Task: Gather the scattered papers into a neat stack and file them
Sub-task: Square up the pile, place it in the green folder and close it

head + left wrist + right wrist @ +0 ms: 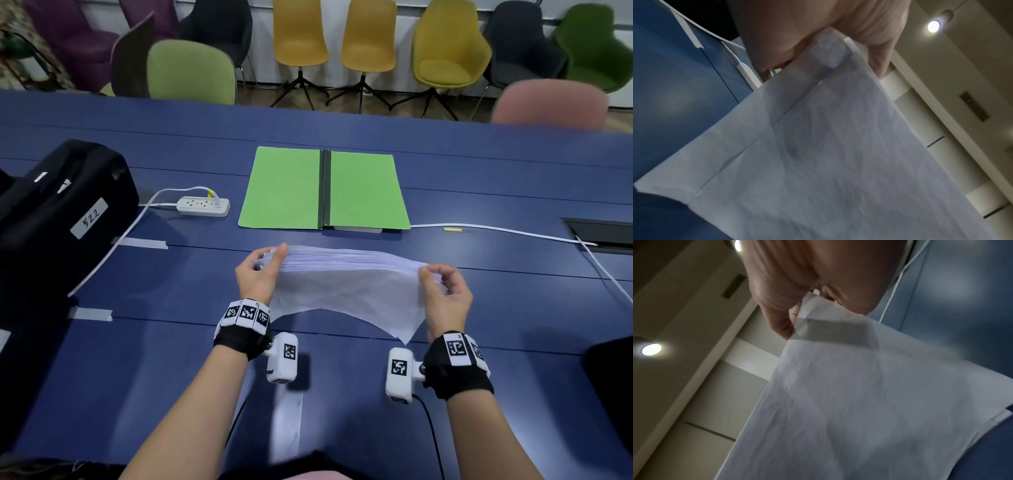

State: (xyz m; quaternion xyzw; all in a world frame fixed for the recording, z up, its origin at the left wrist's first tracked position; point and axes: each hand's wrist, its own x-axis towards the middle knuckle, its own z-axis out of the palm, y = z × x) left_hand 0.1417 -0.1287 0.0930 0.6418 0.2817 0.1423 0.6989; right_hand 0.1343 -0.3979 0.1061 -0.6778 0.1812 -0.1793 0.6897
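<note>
Both hands hold one stack of white papers (pixel 346 277) up off the blue table (pixel 479 178), in front of the person. The left hand (pixel 258 274) grips the left end of the stack, thumb on top near the far corner and the other fingers curled underneath; the left wrist view shows the same end pinched between thumb and fingers (pixel 877 53), with the sheets (pixel 818 154) spreading down across the frame. The right hand (pixel 445 298) grips the right end in the same way, fingers curled round the edge, and the right wrist view shows a creased corner of the papers (pixel 859 394) tucked between thumb and fingers (pixel 777 316). The stack sags along its near edge, and the lowest sheet hangs down in a curve toward the person, its right corner dropping lowest. Beyond the papers, well apart from them, a green folder (pixel 284 188) lies open and flat on the table, its dark spine running down the middle. To the left of the folder sits a white power strip (pixel 202 206) with a plug in it, and further left a black case (pixel 65 209) with a label. A white cable (pixel 496 230) runs from under the folder's right side toward a dark opening in the tabletop. Chairs (pixel 299 34) in yellow, green, pink and dark colours stand behind the table.
</note>
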